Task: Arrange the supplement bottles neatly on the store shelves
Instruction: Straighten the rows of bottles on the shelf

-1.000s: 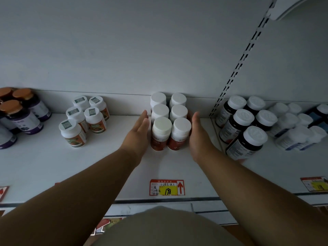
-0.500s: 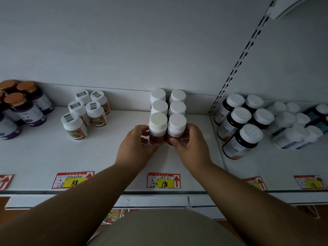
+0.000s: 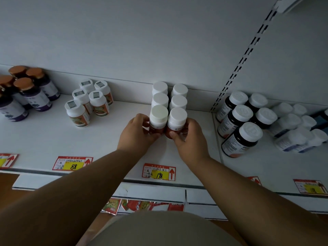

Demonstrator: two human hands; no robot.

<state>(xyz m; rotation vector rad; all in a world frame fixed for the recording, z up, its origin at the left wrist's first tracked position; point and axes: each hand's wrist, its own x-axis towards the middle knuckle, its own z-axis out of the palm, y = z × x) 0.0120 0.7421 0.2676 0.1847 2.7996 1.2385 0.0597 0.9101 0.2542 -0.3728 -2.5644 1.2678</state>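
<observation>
Several white-capped bottles with red-brown labels stand in two columns at the middle of the white shelf [image 3: 113, 146], reaching back to the wall. My left hand [image 3: 137, 134] curls around the front left bottle [image 3: 158, 118]. The front right bottle [image 3: 177, 119] is gripped by my right hand [image 3: 190, 139]. Both front bottles stand upright, side by side and touching. Behind them the rear bottles [image 3: 160, 100] stand in line.
A loose cluster of white bottles with orange labels [image 3: 88, 103] stands left of centre. Dark purple bottles with copper caps [image 3: 26, 91] are at far left. Dark white-capped bottles [image 3: 237, 125] and pale bottles [image 3: 298, 126] fill the right shelf bay. Price tags [image 3: 158, 172] line the front edge.
One second ago my open hands flanked the bottle columns; they have since drawn back and curled around the two front bottles. Over the last half second they have barely moved.
</observation>
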